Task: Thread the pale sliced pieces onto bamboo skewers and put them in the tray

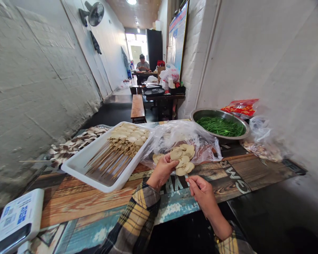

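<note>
My left hand [161, 171] grips a cluster of thin, pale round slices [184, 163], thumb on top. Below and to the right, the fingers of my right hand [201, 190] pinch a thin skewer [187, 175] whose upper end goes into the lowest slices; most of its lower length is hidden by the hand. Behind the cluster a clear plastic bag [165, 135] lies spread out, with more pale slices in and by it. To the left, a white tray [69, 168] holds rows of skewered pale slices [131, 131], their sticks [111, 158] pointing toward me.
Mushroom pieces [78, 141] lie left of the tray. A metal bowl [193, 115] of green chives [219, 127] stands back right, near bagged items [262, 130]. A white device with printed codes [38, 204] sits front left. Farther back are a bench [137, 106] and a seated person [143, 64].
</note>
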### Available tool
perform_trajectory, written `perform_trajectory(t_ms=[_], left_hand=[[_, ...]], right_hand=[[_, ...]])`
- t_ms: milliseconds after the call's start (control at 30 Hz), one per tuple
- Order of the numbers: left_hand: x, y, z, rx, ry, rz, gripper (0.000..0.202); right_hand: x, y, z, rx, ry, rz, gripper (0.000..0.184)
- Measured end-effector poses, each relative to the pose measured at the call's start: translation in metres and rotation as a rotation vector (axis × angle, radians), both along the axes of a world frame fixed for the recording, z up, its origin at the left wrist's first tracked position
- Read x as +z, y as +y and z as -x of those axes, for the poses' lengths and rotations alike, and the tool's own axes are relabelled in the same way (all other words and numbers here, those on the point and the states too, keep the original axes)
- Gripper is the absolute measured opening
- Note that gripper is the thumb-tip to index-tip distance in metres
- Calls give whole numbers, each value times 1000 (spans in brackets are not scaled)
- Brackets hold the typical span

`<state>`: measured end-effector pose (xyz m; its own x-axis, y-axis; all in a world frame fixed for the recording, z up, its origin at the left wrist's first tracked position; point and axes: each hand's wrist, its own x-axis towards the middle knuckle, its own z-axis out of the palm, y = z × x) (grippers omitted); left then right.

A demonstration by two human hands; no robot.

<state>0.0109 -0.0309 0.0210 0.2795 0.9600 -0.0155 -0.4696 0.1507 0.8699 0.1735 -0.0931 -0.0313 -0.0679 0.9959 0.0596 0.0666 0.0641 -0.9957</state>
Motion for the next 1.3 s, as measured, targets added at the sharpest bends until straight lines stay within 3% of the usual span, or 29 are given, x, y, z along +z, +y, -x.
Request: perform_trajectory(t_ms=[200,467,667,933,1067,1300], left_hand=[[2,2,5,81,29,56,51],[5,-1,4,-23,16,47,48],[4,1,5,16,62,86,54],[-3,4,9,-85,52,130,43],[-2,3,6,-34,35,95,38],[4,3,1,95,-161,103,43]], right_hand=[[0,-1,2,19,-84,-40,33],[2,1,2,-50,-31,-37,36],[3,1,2,-55,-57,-48,35],[2,0,2,-57,-79,-86,35],[1,1,2,-56,-70,-93,36],[4,-2,1,5,-155,-148,33]])
